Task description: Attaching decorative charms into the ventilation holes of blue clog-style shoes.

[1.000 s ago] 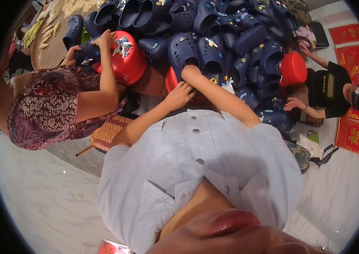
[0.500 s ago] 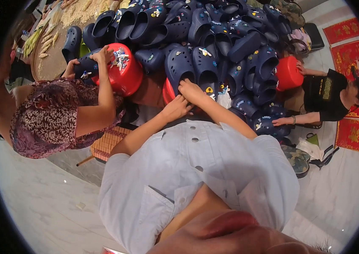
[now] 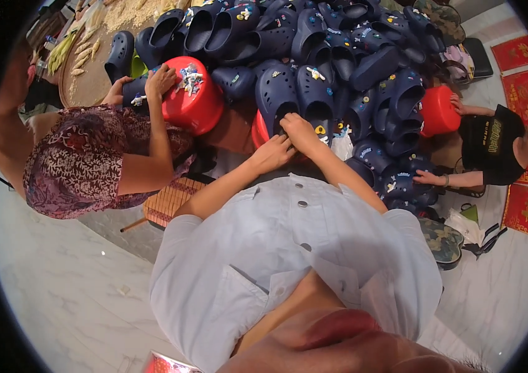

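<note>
A navy foam clog [image 3: 276, 89] with holes across its toe stands in front of me, its heel end toward my body. My right hand [image 3: 300, 133] is closed on the near edge of its opening. Just below and left of it, my left hand [image 3: 272, 153] is closed with bent fingertips close to the right hand; what they hold is hidden. Beside this clog lies a second navy clog [image 3: 315, 87] with a white charm on its toe. A yellow flower charm [image 3: 320, 130] shows near my right wrist. Part of a red tub [image 3: 259, 132] shows beside the first clog.
A large heap of navy clogs [image 3: 370, 62] fills the space ahead. At left, a person in a patterned top [image 3: 90, 161] holds a clog by an upturned red tub [image 3: 199, 109] bearing small charms. A person in black [image 3: 491, 146] touches clogs and another red tub [image 3: 439, 112] at right.
The whole view has shifted, so the scene sits farther right. My hands stay at the same clog. The left person's raised hand has come down against their clog.
</note>
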`<state>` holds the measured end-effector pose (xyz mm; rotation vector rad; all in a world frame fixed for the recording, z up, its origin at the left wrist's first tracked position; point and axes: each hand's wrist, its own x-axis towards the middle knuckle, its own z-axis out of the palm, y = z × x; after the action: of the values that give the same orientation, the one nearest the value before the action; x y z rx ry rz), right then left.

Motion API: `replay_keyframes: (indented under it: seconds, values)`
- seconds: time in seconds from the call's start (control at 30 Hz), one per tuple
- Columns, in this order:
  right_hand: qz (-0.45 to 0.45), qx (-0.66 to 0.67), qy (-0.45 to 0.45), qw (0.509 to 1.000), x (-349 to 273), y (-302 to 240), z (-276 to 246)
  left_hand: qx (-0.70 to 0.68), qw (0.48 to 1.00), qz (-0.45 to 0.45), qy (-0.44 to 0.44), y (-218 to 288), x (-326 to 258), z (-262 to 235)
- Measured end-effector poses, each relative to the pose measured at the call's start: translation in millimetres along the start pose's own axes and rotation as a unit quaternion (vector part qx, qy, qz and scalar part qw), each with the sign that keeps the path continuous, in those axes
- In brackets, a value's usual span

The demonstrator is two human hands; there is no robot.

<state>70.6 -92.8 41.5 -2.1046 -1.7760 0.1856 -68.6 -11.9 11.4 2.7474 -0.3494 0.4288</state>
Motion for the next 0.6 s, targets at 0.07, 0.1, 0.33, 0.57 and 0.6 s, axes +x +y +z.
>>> replay_keyframes:
  seconds: [0.07,0.1,0.33,0.57,0.6]
  values:
    - [-0.005,-0.02,-0.028,0.999,-2,2,1,0.014,1.0,-0.001,-0.006,2,1,-1]
    - [-0.003,-0.017,-0.031,0.999,-2,1,0,0.027,1.0,0.002,-0.011,2,0,-1]
    - [-0.034,-0.007,0.045,0.998,-5,-4,-10,0.017,1.0,-0.012,-0.002,-2,1,1]
    - [-0.023,0.036,0.18,0.983,-17,0,-23,-0.009,0.999,-0.024,0.039,0,5,-7]
    - [-0.005,0.053,0.198,0.979,-21,1,-25,-0.015,0.999,-0.023,0.037,0,4,-6]
